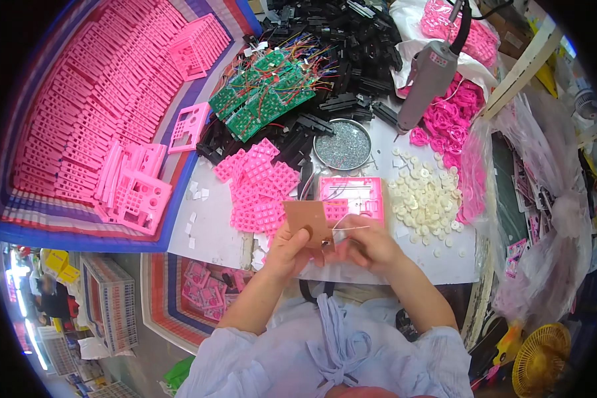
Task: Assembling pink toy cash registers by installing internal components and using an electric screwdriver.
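My left hand (286, 253) grips a brown circuit board (305, 217) by its lower edge, thumb on its face, and holds it raised above the table's front edge. Close by its right side, my right hand (373, 247) pinches a thin white wire (343, 229) that runs past the board's lower corner. Finger overlap hides where the wire's end goes. Just beyond both hands lies an open pink plastic housing (379, 196), partly covered by the board and fingers. Pink keypad pieces (265, 182) are heaped to the left of it.
Green circuit boards (262, 99) with coloured wires lie behind, beside black parts (351, 53). A round dish (316, 154) holds small screws. White round pieces (426, 199) spread at right, below a hanging electric screwdriver (426, 86). A striped bin (79, 244) of pink panels stands left.
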Motion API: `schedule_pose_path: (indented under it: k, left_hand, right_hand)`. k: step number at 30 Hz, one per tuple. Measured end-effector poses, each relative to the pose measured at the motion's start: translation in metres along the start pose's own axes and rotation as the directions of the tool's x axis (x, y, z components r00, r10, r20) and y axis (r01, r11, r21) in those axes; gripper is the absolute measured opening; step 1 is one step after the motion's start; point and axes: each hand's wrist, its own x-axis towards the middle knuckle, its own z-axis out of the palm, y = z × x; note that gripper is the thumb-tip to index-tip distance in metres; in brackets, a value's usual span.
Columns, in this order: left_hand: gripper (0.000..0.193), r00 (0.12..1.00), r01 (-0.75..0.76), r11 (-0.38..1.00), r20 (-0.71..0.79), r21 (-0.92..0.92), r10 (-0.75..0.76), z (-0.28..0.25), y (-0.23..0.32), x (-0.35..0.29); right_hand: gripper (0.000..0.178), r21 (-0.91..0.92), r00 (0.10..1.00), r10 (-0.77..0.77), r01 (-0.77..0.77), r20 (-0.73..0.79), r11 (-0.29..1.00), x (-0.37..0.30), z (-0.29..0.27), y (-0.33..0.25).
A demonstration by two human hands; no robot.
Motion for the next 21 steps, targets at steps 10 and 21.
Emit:
schedule_pose_path:
  k: [10,21]
  left_hand:
    - [0.041,0.995,-0.093,0.962,0.065,0.258,0.079,-0.007,0.001,-0.011]
    - [0.021,0.923,-0.327,0.434,0.383,0.84,-0.047,0.001,0.003,-0.048]
  right_hand:
    - [0.036,0.182,0.908,-0.328,0.288,0.261,0.94,-0.008,0.001,-0.012]
    - [0.014,-0.051,0.902,-0.04,0.02,-0.431,0.999,-0.152,-0.049,0.055]
